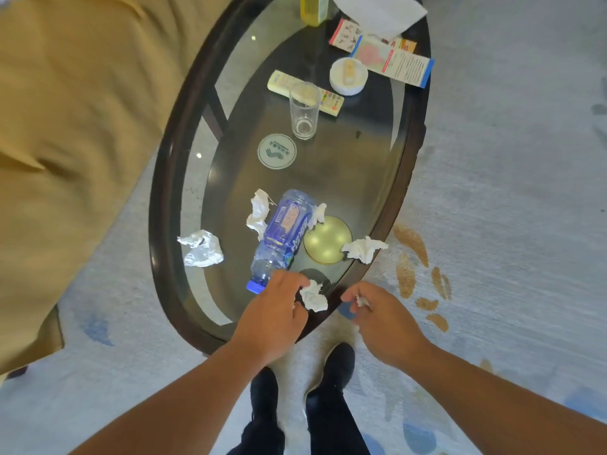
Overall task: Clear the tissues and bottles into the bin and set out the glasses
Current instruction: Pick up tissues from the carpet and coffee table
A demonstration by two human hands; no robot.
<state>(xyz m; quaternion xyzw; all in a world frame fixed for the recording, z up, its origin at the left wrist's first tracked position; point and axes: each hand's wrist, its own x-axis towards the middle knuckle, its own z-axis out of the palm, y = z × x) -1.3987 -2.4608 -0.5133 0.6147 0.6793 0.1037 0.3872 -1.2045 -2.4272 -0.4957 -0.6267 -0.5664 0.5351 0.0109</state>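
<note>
An empty blue-labelled plastic bottle [281, 236] lies on its side on the oval glass table [170, 178]. Crumpled white tissues lie around it: one at the left [201, 248], one beside the bottle's upper left [259, 210], a small one at its right [318, 214] and one at the right rim [363, 248]. My left hand [272, 318] pinches a crumpled tissue [313, 296] near the table's near end. My right hand [384, 315] holds a small scrap of tissue [361, 302] in curled fingers. An empty drinking glass [304, 110] stands upright farther back.
A round coaster [277, 151] and a yellow-lit disc [327, 239] lie on the glass. Farther back are a remote [282, 81], a white round dish [348, 75], leaflets [392, 60], a white sheet [381, 11] and a yellow box [313, 8]. A tan sofa [72, 126] fills the left. No bin is in view.
</note>
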